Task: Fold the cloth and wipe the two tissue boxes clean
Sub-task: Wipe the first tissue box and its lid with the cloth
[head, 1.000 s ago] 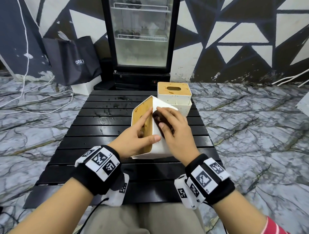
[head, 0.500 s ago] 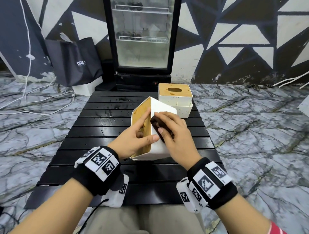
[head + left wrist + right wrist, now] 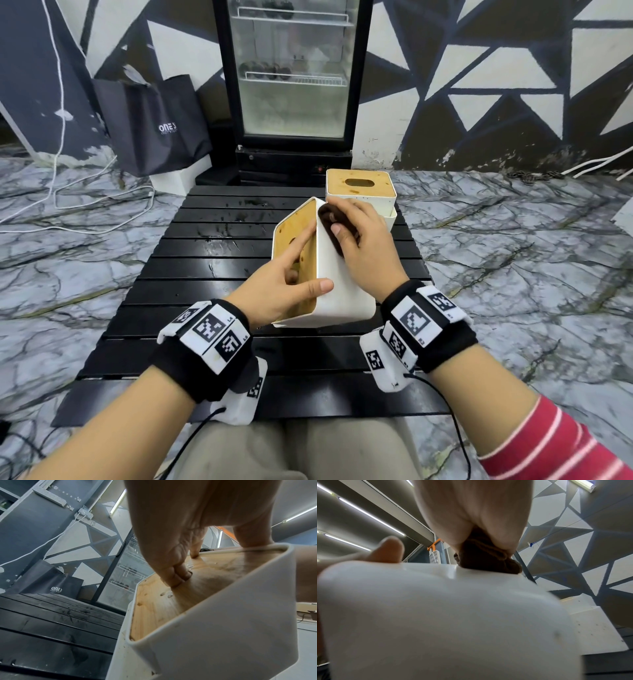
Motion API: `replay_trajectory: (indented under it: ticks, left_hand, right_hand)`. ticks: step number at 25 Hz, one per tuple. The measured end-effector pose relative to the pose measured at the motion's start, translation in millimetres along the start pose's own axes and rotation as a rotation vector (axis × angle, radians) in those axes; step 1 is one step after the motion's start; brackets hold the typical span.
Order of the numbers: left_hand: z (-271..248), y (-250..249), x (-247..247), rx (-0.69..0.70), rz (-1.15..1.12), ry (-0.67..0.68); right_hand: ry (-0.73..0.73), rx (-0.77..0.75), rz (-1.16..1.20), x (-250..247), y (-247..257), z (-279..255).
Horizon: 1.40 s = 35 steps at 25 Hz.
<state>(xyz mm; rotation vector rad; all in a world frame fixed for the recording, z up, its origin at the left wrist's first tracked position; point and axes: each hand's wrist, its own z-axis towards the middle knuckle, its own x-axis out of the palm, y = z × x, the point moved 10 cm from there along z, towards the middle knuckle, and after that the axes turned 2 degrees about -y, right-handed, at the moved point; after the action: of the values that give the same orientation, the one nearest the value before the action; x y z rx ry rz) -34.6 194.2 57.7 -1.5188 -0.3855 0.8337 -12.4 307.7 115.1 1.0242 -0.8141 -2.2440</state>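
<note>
A white tissue box (image 3: 339,291) with a wooden lid (image 3: 299,246) lies tipped on its side on the black slatted table (image 3: 205,274), lid facing left. My left hand (image 3: 287,284) grips it: thumb over the white edge, fingers on the lid (image 3: 188,588), some curled into its slot. My right hand (image 3: 363,246) presses a folded dark brown cloth (image 3: 330,222) against the box's upturned white side (image 3: 436,615), near its far top corner; the cloth (image 3: 486,559) bunches under the palm. A second white tissue box (image 3: 359,192) stands upright just behind.
A glass-door fridge (image 3: 291,75) stands behind the table, with a dark bag (image 3: 154,123) and a white box to its left. White cables (image 3: 68,205) trail over the marble floor. Dark smudges mark the table's far slats (image 3: 233,219).
My right hand has slid the brown cloth up the box's white side toward its far top corner. The left hand keeps the same grip on the lid side.
</note>
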Motion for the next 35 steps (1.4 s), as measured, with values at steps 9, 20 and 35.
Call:
replay_trajectory:
  ticks: [9,20,35]
  left_hand:
    - [-0.8,-0.5,0.3,-0.011,-0.022,0.01]
    - [1.6,5.7,-8.8,-0.012,-0.018,-0.022]
    - [-3.2,6.1,-9.5,-0.02,-0.008,-0.056]
  right_hand:
    - [0.028,-0.022,-0.056,1.8,2.8,6.3]
    - [-0.011,0.133,-0.104,-8.1,-34.9,-24.5]
    - [-0.003,0.113,-0.092,-6.5,-14.7,-68.5]
